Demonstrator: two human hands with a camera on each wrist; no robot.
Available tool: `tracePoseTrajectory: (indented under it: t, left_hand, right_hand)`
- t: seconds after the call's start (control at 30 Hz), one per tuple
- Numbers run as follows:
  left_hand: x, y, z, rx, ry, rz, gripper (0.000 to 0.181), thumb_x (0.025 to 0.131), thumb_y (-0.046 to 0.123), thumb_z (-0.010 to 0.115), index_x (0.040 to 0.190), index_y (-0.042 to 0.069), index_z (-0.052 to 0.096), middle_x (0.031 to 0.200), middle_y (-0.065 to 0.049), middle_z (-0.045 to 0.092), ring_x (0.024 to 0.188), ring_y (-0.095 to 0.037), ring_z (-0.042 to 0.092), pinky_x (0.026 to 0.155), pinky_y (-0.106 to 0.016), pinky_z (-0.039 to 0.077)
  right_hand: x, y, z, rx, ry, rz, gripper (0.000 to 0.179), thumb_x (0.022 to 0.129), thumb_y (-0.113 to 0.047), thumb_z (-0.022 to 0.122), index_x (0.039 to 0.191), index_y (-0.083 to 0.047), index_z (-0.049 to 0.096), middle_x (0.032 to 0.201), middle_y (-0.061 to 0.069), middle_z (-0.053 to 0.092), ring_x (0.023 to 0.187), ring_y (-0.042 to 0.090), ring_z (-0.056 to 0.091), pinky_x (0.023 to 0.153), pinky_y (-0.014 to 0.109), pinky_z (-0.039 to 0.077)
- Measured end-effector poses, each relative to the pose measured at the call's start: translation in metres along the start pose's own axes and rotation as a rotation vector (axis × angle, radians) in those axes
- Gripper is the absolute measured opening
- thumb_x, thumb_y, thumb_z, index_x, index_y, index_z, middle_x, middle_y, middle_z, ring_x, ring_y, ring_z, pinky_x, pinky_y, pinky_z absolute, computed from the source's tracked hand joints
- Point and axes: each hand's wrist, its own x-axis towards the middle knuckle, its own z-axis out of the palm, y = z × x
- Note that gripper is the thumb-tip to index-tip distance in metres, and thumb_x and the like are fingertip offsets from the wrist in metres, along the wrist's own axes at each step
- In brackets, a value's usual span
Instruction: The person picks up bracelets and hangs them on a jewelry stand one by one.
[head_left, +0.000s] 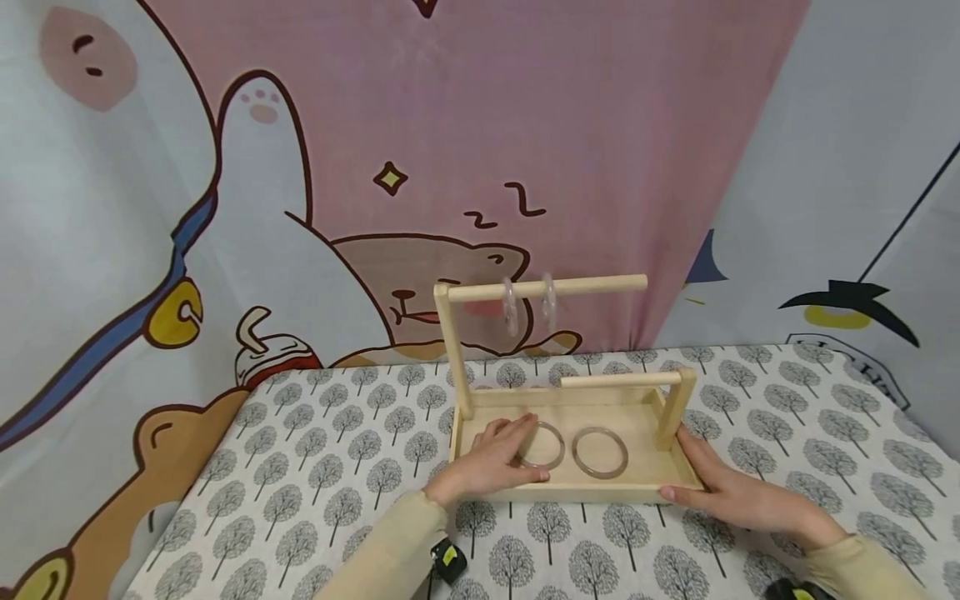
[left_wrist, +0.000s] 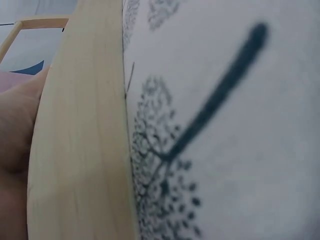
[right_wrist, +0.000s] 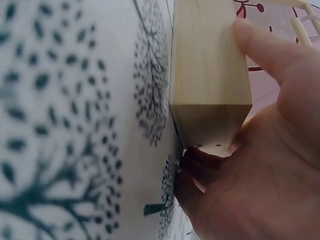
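Observation:
A pale wooden tray (head_left: 517, 493) with two upright posts and peg arms sits on the cloth. Two clear, pinkish rings lie on its floor: a left ring (head_left: 561, 454) and a right ring (head_left: 600, 475). My left hand (head_left: 498, 458) reaches over the front wall, relaxed fingers at the left ring's edge, thumb near its front; the left wrist view mostly shows the tray's outer wall (left_wrist: 82, 125). With my right hand (head_left: 738, 492) I hold the tray's front right corner, thumb (right_wrist: 260, 42) on the front wall and fingers curled along the end.
Two more rings, one (head_left: 510, 307) left of the other (head_left: 550, 302), hang on the tall upper peg (head_left: 600, 285). The shorter peg (head_left: 618, 380) on the right post points left. A tree-print cloth (head_left: 337, 475) covers the table; a cartoon curtain (head_left: 600, 125) hangs behind.

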Motion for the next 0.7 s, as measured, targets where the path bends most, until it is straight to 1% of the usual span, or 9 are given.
tracePoseTrajectory:
  t: [0.1, 0.23, 0.27, 0.4, 0.5, 0.57, 0.67, 0.7]
  left_hand:
    - [0.003, 0.002, -0.001, 0.008, 0.019, 0.009, 0.086, 0.087, 0.049, 0.066, 0.153, 0.009, 0.028, 0.157, -0.008, 0.025, 0.136, -0.035, 0.027, 0.108, -0.054, 0.025]
    - [0.009, 0.005, 0.0, 0.057, 0.05, 0.017, 0.086, 0.084, 0.045, 0.073, 0.151, 0.009, 0.033, 0.153, -0.009, 0.033, 0.132, -0.033, 0.033, 0.104, -0.05, 0.031]
    - [0.01, 0.006, 0.0, 0.073, 0.059, 0.021, 0.086, 0.083, 0.044, 0.074, 0.15, 0.009, 0.034, 0.152, -0.01, 0.035, 0.131, -0.033, 0.034, 0.103, -0.048, 0.032]
    - [0.013, 0.009, 0.004, 0.118, 0.093, 0.02, 0.083, 0.081, 0.038, 0.078, 0.148, 0.01, 0.039, 0.148, -0.008, 0.041, 0.129, -0.032, 0.038, 0.098, -0.045, 0.035]
    - [0.016, 0.012, 0.006, 0.132, 0.109, 0.008, 0.081, 0.079, 0.034, 0.079, 0.147, 0.011, 0.041, 0.145, -0.007, 0.044, 0.128, -0.03, 0.039, 0.098, -0.045, 0.036]
    - [0.018, 0.013, 0.007, 0.138, 0.118, 0.004, 0.08, 0.079, 0.032, 0.08, 0.146, 0.012, 0.042, 0.144, -0.006, 0.046, 0.127, -0.029, 0.04, 0.099, -0.044, 0.036]
    - [0.019, 0.013, 0.009, 0.137, 0.133, 0.018, 0.078, 0.078, 0.03, 0.081, 0.145, 0.012, 0.044, 0.14, -0.006, 0.049, 0.124, -0.028, 0.042, 0.098, -0.044, 0.038]
    - [0.02, 0.013, 0.009, 0.135, 0.138, 0.023, 0.078, 0.077, 0.029, 0.081, 0.144, 0.012, 0.045, 0.138, -0.007, 0.05, 0.123, -0.028, 0.043, 0.098, -0.044, 0.038]
  right_hand:
    - [0.0, 0.0, -0.002, -0.001, -0.026, 0.021, 0.091, 0.097, -0.025, 0.058, 0.151, 0.004, -0.01, 0.148, 0.041, -0.009, 0.132, 0.062, -0.002, 0.091, 0.078, 0.017]
    - [0.001, -0.002, -0.005, 0.018, -0.074, 0.062, 0.088, 0.1, -0.029, 0.052, 0.15, 0.004, -0.013, 0.149, 0.039, -0.013, 0.133, 0.06, -0.007, 0.093, 0.078, 0.013]
    - [0.002, -0.001, -0.005, 0.003, -0.081, 0.074, 0.088, 0.1, -0.031, 0.051, 0.15, 0.004, -0.013, 0.15, 0.038, -0.013, 0.133, 0.059, -0.006, 0.094, 0.077, 0.013]
    - [0.004, 0.0, -0.006, 0.013, -0.097, 0.083, 0.089, 0.101, -0.032, 0.05, 0.148, 0.007, -0.015, 0.149, 0.039, -0.015, 0.133, 0.059, -0.009, 0.095, 0.077, 0.01]
    - [0.003, 0.002, -0.006, -0.011, -0.097, 0.067, 0.089, 0.101, -0.032, 0.05, 0.148, 0.007, -0.015, 0.148, 0.04, -0.015, 0.131, 0.061, -0.007, 0.094, 0.077, 0.012]
    - [0.003, 0.004, -0.007, -0.04, -0.093, 0.05, 0.089, 0.101, -0.032, 0.051, 0.148, 0.006, -0.014, 0.147, 0.041, -0.013, 0.131, 0.062, -0.004, 0.093, 0.077, 0.015]
    - [0.002, 0.007, -0.01, -0.066, -0.105, 0.045, 0.088, 0.101, -0.032, 0.05, 0.149, 0.002, -0.015, 0.147, 0.042, -0.011, 0.129, 0.064, 0.0, 0.091, 0.078, 0.02]
    - [0.002, 0.008, -0.011, -0.058, -0.116, 0.047, 0.088, 0.101, -0.032, 0.049, 0.15, 0.001, -0.016, 0.147, 0.042, -0.011, 0.129, 0.064, -0.001, 0.09, 0.078, 0.021]
